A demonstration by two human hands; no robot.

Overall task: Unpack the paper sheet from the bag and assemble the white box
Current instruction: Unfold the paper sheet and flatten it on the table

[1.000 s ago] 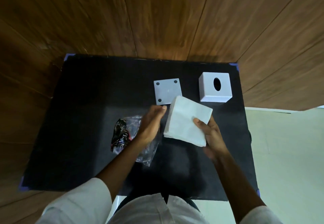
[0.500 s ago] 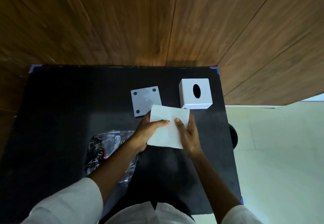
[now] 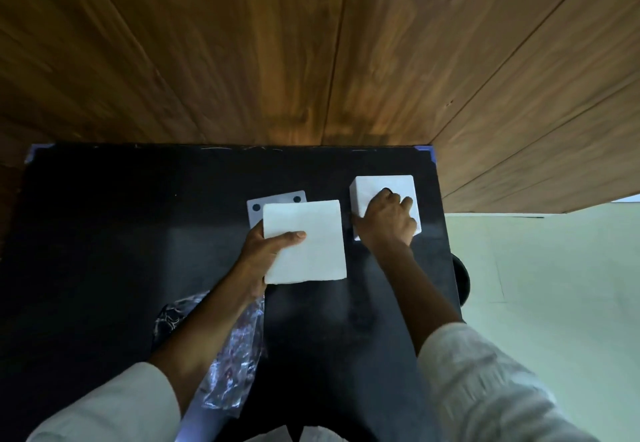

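My left hand (image 3: 266, 254) grips a white folded paper stack (image 3: 306, 242) by its left edge and holds it flat above the black table (image 3: 104, 234). Partly hidden under the stack lies the grey square box lid (image 3: 273, 201) with dark corner dots. My right hand (image 3: 389, 218) is closed over the top of the white box (image 3: 372, 189) at the table's back right, covering its oval hole. The empty clear plastic bag (image 3: 235, 355) lies crumpled under my left forearm.
A wooden panel wall (image 3: 311, 50) rises right behind the table. The table's right edge (image 3: 446, 251) drops to a pale floor (image 3: 554, 286). A dark round object (image 3: 462, 277) pokes out beside that edge.
My right hand has let go of the paper stack and moved right onto the white box. My left hand now holds the stack alone, lower and flatter.
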